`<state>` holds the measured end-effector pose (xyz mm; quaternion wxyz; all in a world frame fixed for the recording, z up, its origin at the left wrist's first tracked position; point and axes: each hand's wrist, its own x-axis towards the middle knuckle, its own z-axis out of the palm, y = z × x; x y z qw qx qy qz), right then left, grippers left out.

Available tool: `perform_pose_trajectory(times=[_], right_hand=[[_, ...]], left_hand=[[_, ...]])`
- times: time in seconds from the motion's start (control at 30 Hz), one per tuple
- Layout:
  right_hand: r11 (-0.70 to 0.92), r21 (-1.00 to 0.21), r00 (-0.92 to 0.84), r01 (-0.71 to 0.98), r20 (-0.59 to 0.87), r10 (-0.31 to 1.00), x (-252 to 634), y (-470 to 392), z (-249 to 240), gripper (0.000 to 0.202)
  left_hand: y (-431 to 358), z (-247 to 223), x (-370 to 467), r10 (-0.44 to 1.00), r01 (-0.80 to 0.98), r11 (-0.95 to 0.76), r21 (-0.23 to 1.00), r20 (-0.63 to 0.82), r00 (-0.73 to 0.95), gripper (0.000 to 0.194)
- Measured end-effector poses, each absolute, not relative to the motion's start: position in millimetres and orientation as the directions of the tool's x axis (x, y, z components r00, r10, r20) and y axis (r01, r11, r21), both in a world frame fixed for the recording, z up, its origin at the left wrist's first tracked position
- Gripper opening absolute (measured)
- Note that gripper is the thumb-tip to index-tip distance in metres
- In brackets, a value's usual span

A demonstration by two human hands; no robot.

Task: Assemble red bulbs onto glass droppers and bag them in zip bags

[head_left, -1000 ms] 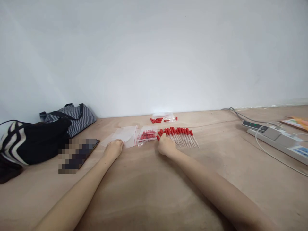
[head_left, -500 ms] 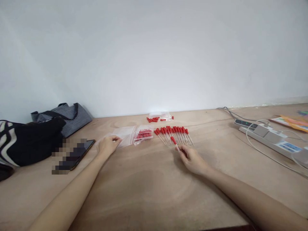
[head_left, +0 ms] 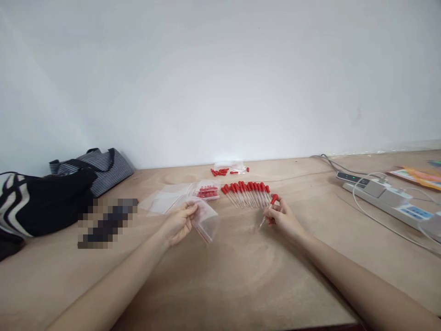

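Between the thumb and fingers of my left hand (head_left: 179, 223) is a clear zip bag (head_left: 207, 222), lifted off the table with its red-lined edge hanging toward me. My right hand (head_left: 280, 218) pinches a glass dropper (head_left: 274, 199) with a red rubber bulb; the bulb points up and the glass tip slants down to the left. A row of similar droppers (head_left: 246, 193) lies fanned out just behind that hand, bulbs away from me. Flat bags (head_left: 168, 197) rest beyond my left hand, beside filled bags (head_left: 208, 191) with red-bulbed droppers inside.
Loose red bulbs (head_left: 219, 172) and a clear bag (head_left: 229, 164) lie near the wall. A power strip (head_left: 389, 202) with cables occupies the right. On the left are a striped bag (head_left: 112, 172), a black bag (head_left: 58, 200) and a blurred-out dark object (head_left: 106, 225).
My left hand has moved right and toward me, now holding up a zip bag. My right hand has shifted slightly right and turned the dropper so its tip points down.
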<state>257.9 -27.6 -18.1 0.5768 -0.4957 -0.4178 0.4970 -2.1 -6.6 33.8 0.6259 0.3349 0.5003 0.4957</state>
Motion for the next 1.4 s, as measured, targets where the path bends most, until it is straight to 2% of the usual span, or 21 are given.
perform_pose_trajectory(times=[0.1, 0.23, 0.3, 0.37, 0.47, 0.53, 0.6, 0.63, 0.7, 0.8, 0.9, 1.0, 1.4], right_hand=[[0.005, -0.986, 0.191, -0.167, -0.027, 0.981, 257.7, -25.9, -21.2, 0.047], [0.031, -0.98, 0.191, -0.196, -0.007, 0.982, 257.0, -22.4, -25.9, 0.04], [0.055, -0.975, 0.195, -0.214, 0.013, 0.981, 257.2, -21.5, -26.9, 0.04], [0.074, -0.969, 0.209, -0.237, 0.023, 0.978, 258.1, -20.9, -27.2, 0.041], [0.07, -0.962, 0.223, -0.265, 0.01, 0.975, 259.7, -19.6, -27.8, 0.039], [0.052, -0.961, 0.216, -0.271, -0.008, 0.976, 260.2, -18.6, -28.5, 0.035], [0.031, -0.96, 0.203, -0.278, -0.027, 0.979, 259.9, -18.1, -29.0, 0.032], [0.024, -0.959, 0.202, -0.281, -0.035, 0.979, 259.6, -18.2, -29.0, 0.031], [0.023, -0.96, 0.209, -0.28, -0.038, 0.977, 258.9, -19.1, -28.8, 0.035], [0.045, -0.969, 0.184, -0.241, 0.0, 0.983, 258.5, -21.2, -29.3, 0.038], [0.045, -0.972, 0.126, -0.233, 0.016, 0.992, 258.0, -21.8, -32.8, 0.04], [0.027, -0.965, 0.097, -0.259, 0.002, 0.995, 255.5, -20.8, -37.4, 0.041], [0.003, -0.949, 0.068, -0.317, -0.02, 0.997, 240.9, -21.9, -37.2, 0.044]], left_hand=[[-16.8, 25.5, -2.9, 0.941, -0.289, 0.336, 0.896, -0.307, 0.141, 0.016], [-30.2, 27.7, -10.8, 0.913, -0.21, 0.226, 0.951, -0.132, 0.385, 0.013], [-28.4, 25.0, -17.9, 0.908, -0.08, 0.148, 0.986, -0.103, 0.407, 0.019], [-21.7, 16.8, -28.5, 0.928, 0.127, 0.072, 0.989, -0.113, 0.355, 0.028], [-12.4, 1.7, -45.1, 0.974, 0.502, -0.032, 0.864, -0.085, 0.208, 0.04], [-11.8, -3.3, -49.8, 0.986, 0.709, -0.166, 0.685, 0.1, 0.134, 0.05], [-15.4, -2.1, -45.5, 0.938, 0.802, -0.333, 0.496, 0.258, 0.23, 0.057], [-17.9, 0.2, -40.0, 0.903, 0.801, -0.421, 0.425, 0.282, 0.325, 0.058], [-22.2, 5.3, -24.3, 0.829, 0.741, -0.556, 0.377, 0.198, 0.522, 0.06], [-23.4, 6.6, 1.8, 0.763, 0.694, -0.626, 0.355, 0.099, 0.638, 0.079], [-20.5, -1.9, 18.2, 0.747, 0.67, -0.623, 0.403, 0.053, 0.663, 0.089], [-19.0, -11.2, 22.4, 0.765, 0.671, -0.596, 0.44, 0.057, 0.642, 0.088], [-20.9, -12.9, 22.8, 0.767, 0.659, -0.604, 0.448, 0.104, 0.633, 0.084]])
